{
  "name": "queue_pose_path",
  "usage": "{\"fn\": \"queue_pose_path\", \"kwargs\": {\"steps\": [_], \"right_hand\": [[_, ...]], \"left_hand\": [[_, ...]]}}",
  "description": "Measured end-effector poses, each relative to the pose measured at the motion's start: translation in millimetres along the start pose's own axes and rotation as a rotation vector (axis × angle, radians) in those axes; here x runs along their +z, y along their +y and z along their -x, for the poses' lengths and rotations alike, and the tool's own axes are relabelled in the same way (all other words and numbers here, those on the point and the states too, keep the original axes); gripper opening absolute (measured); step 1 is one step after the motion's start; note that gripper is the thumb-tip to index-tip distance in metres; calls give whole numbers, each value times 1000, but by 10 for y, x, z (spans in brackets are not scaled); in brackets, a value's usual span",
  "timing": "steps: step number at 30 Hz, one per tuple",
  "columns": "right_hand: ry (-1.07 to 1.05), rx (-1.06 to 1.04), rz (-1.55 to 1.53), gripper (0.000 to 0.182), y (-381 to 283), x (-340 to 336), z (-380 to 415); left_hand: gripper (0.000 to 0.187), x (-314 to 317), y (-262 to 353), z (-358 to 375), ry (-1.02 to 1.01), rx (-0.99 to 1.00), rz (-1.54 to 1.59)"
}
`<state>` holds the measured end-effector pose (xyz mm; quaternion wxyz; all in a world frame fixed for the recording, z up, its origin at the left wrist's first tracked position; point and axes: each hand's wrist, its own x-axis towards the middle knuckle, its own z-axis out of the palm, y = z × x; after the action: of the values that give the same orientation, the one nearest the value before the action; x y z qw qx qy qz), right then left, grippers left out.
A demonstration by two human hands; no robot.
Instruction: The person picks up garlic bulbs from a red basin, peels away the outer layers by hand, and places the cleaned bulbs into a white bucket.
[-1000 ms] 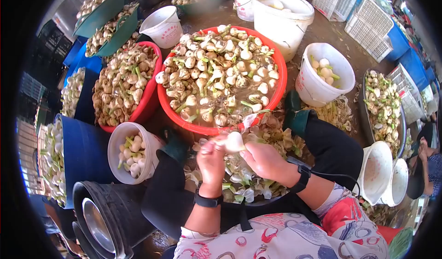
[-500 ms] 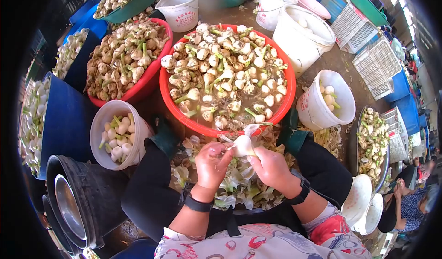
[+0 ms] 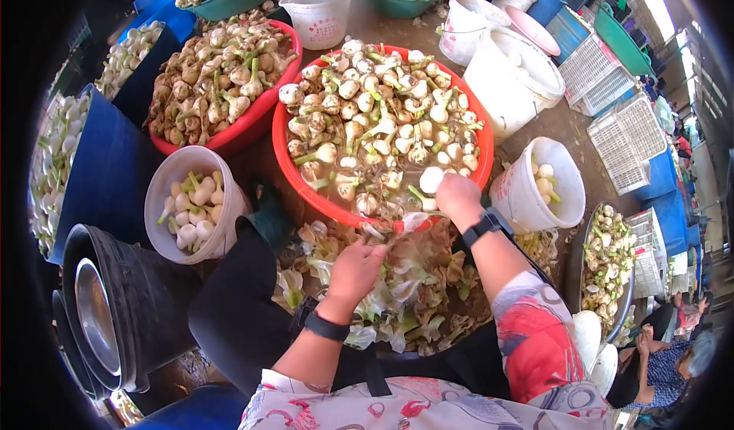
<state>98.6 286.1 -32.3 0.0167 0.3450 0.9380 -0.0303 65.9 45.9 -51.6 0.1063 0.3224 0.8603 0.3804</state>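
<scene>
Two hands apart: right hand gripping a bulb over the red basin, left hand pinching peel.

Red basin: glossy plastic, holding murky water. White bucket: matt plastic, scuffed. Peeled bulb: smooth, wet, shining. Discarded skins: papery, limp. Nested pots: dull metal. Wristband: matt black, looking rubbery.

A single head-worn camera looked steeply down from above the person's lap, close over the red basin at frame centre. Its fisheye lens bent buckets and crates around the edges, with dark corners; no second view overlapped.
</scene>
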Motion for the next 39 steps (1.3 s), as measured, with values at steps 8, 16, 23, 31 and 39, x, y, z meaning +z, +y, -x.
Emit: {"fn": "queue_pose_path", "kwargs": {"steps": [8,16,23,31,39], "right_hand": [[-274,86,0,22,-405,550,-515],[-136,-307,-962,15,-538,-391,955],[-228,-431,-1005,16,-527,-424,1502],[-255,115,-1595,20,-74,-296,1483],[187,523,-1725,21,515,-508,766]], "left_hand": [[26,-32,-33,-225,-118,-352,497],[49,-225,284,-367,-100,-777,1617],[28,-160,106,-130,-361,-462,1744],[23,53,-183,-83,-112,-352,679],[35,-81,115,123,-617,-131,-47]]}}
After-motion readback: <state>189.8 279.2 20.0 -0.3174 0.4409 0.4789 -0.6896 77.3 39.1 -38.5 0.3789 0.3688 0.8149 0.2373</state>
